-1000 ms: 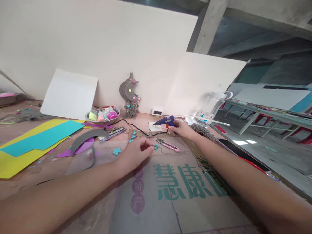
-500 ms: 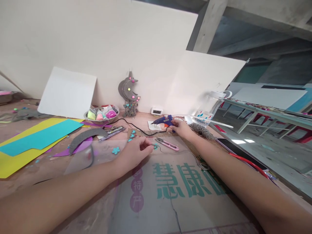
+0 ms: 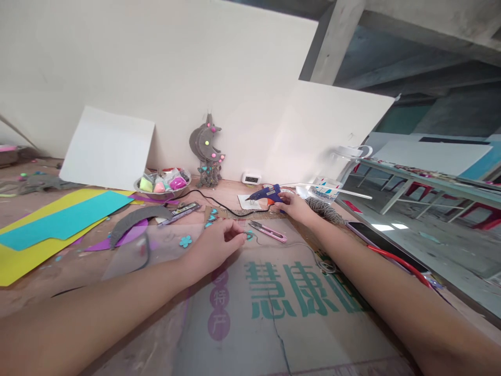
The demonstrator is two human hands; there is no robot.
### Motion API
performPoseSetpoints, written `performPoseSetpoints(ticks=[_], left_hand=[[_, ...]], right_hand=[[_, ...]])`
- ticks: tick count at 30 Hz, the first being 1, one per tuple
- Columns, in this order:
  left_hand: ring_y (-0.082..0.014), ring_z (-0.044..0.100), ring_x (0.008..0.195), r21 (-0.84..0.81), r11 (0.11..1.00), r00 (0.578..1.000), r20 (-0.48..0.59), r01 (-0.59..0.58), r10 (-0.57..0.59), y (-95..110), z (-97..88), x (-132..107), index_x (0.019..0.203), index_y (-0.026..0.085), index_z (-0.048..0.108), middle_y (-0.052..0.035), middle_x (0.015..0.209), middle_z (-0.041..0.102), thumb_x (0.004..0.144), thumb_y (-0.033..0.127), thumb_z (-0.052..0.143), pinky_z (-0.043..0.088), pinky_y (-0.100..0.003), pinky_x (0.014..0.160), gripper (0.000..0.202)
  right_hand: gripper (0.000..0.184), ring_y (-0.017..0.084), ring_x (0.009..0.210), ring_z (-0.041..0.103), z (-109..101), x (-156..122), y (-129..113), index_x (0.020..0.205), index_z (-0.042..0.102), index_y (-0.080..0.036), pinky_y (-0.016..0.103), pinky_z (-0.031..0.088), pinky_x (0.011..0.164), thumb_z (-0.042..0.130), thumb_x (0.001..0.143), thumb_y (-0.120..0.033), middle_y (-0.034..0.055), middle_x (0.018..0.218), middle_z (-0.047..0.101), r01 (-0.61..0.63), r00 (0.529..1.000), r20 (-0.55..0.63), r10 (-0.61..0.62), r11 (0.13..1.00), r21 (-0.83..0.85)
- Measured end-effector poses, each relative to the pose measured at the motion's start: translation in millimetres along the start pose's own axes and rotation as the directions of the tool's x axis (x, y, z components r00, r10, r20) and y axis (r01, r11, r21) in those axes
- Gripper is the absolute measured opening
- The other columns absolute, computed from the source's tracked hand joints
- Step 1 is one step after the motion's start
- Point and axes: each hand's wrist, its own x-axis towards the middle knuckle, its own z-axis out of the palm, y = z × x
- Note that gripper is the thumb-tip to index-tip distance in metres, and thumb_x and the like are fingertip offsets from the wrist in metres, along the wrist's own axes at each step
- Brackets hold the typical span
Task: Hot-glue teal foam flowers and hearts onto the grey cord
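My right hand (image 3: 295,207) is closed at the handle of a blue glue gun (image 3: 264,194), whose nozzle points left over a small white pad (image 3: 246,202). Lower and to the left, my left hand (image 3: 219,241) has thumb and fingers pinched at a small teal piece (image 3: 249,236), mostly hidden by the fingertips. Grey yarn (image 3: 291,244) runs from that piece to the right. Pink-handled thread snips (image 3: 269,231) lie between my hands. A teal flower cutout (image 3: 185,241) rests left of my left hand, and more teal cutouts (image 3: 211,216) lie behind it.
A grey moon ornament (image 3: 205,146) stands against the white board. A bowl of coloured clay (image 3: 162,190) and yellow and teal sheets (image 3: 70,219) are at the left. A yarn bundle (image 3: 324,210), a clear pitcher (image 3: 340,167) and a phone (image 3: 385,245) are at the right. A black cord crosses behind.
The glue gun and my right hand have shifted slightly to the right. My left hand stays in place with its fingers pinched.
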Motion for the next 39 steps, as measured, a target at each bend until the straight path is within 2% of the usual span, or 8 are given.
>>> performPoseSetpoints(ticks=[7,12,15,19,25,33,39], left_hand=[[-0.0129,0.055,0.065,0.005,1.0,1.0,0.006,-0.003,0.003,1,0.0,0,0.077,0.02,0.057,0.0022,0.074,0.063,0.08,0.038,0.05,0.039,-0.023,0.057,0.019],[-0.0132,0.056,0.064,0.017,1.0,1.0,-0.005,-0.005,0.005,1,-1.1,0,0.076,0.02,0.057,0.0013,0.073,0.063,0.079,0.037,0.05,0.039,-0.024,0.056,0.019],[-0.0139,0.056,0.065,0.009,1.0,1.0,-0.002,-0.005,0.005,1,-0.9,-1,0.077,0.02,0.058,0.0008,0.074,0.063,0.079,0.038,0.05,0.04,-0.024,0.056,0.02],[-0.0142,0.057,0.064,0.004,1.0,1.0,0.004,-0.003,0.003,1,-0.7,-1,0.076,0.019,0.057,0.0005,0.072,0.063,0.079,0.038,0.05,0.04,-0.024,0.055,0.021],[-0.014,0.057,0.063,0.008,1.0,1.0,-0.001,0.0,0.0,2,-0.6,-1,0.075,0.019,0.056,0.0012,0.07,0.063,0.079,0.039,0.05,0.039,-0.023,0.054,0.021],[-0.0134,0.056,0.063,0.017,1.0,1.0,-0.005,-0.021,0.021,3,-1.1,-2,0.075,0.02,0.057,0.0018,0.07,0.063,0.079,0.036,0.05,0.039,-0.023,0.056,0.018],[-0.0133,0.056,0.063,0.007,1.0,1.0,-0.002,-0.018,0.018,0,-0.5,-1,0.076,0.019,0.057,0.0017,0.071,0.063,0.08,0.038,0.05,0.039,-0.023,0.056,0.02]], right_hand=[[0.041,0.024,0.096,0.063,-2,-2,-2,0.113,0.06,-0.013,0.037,0.048,0.086,0.064,0.074,-0.025,0.0124,0.103,0.067,-0.002,1.0,-0.013,0.002,1.0,0.027],[0.034,0.022,0.093,0.064,0,-1,-2,0.107,0.061,-0.014,0.036,0.049,0.086,0.063,0.074,-0.02,0.0098,0.102,0.068,0.013,1.0,-0.023,-0.012,0.999,0.051],[0.032,0.019,0.088,0.064,4,5,-3,0.107,0.06,-0.014,0.033,0.05,0.082,0.06,0.075,-0.017,0.0093,0.102,0.068,0.015,0.999,-0.05,-0.012,0.998,0.059],[0.036,0.018,0.082,0.064,8,15,-8,0.114,0.055,-0.012,0.032,0.051,0.075,0.057,0.078,-0.021,0.011,0.102,0.066,0.016,0.996,-0.087,-0.012,0.999,0.052],[0.028,0.019,0.077,0.062,9,13,-12,0.099,0.063,-0.014,0.032,0.048,0.075,0.063,0.072,-0.015,0.007,0.085,0.068,0.057,0.998,-0.019,-0.057,0.998,-0.017],[0.034,0.017,0.075,0.063,6,15,-3,0.107,0.059,-0.013,0.03,0.048,0.073,0.062,0.076,-0.026,0.0078,0.086,0.069,0.076,0.996,0.045,-0.073,0.996,-0.048],[0.034,0.019,0.08,0.064,1,14,-12,0.108,0.059,-0.012,0.029,0.048,0.072,0.06,0.079,-0.029,0.0104,0.093,0.069,0.072,0.996,0.057,-0.067,0.994,-0.084]])
